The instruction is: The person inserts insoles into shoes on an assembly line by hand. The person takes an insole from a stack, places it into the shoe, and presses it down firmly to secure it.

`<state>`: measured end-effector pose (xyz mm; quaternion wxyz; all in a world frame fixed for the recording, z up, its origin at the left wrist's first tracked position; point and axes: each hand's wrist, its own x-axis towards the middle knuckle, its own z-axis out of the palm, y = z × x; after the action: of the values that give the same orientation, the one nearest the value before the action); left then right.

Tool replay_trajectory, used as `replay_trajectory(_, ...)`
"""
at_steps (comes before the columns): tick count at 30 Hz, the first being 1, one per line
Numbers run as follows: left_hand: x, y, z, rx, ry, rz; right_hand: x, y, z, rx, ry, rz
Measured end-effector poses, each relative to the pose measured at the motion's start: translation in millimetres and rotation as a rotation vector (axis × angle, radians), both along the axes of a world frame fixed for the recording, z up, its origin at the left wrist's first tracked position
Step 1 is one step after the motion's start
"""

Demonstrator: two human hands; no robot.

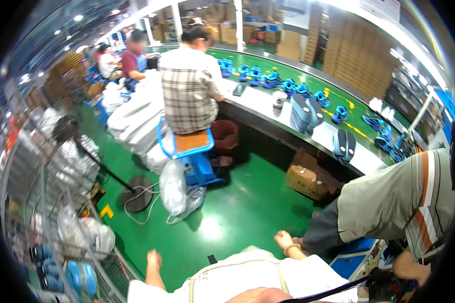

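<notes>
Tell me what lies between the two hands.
In the head view, mostly green floor lies between the left hand and right hand, with the top of a white cloth just below.

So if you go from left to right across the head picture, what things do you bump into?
Wire rack with bagged goods → round-based stand → blue stool with a seated person in a checked shirt → cardboard box → dark soles on the white bench → a bending person in a striped shirt.
</notes>
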<state>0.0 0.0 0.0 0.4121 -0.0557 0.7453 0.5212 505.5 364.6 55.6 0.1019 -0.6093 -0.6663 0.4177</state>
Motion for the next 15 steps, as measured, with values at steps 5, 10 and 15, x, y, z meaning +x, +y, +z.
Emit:
replay_trajectory(5,-52,317,158,0.170,0.094,-0.343,-27,84,65,-0.236,0.729,-0.681)
replay_trajectory(10,84,579,180,0.370,-0.290,-0.757,26,264,107,-0.027,1.126,-0.948)
replay_trajectory(15,198,727,182,0.262,-0.463,-0.810,28,428,128,-0.071,0.869,-0.758)
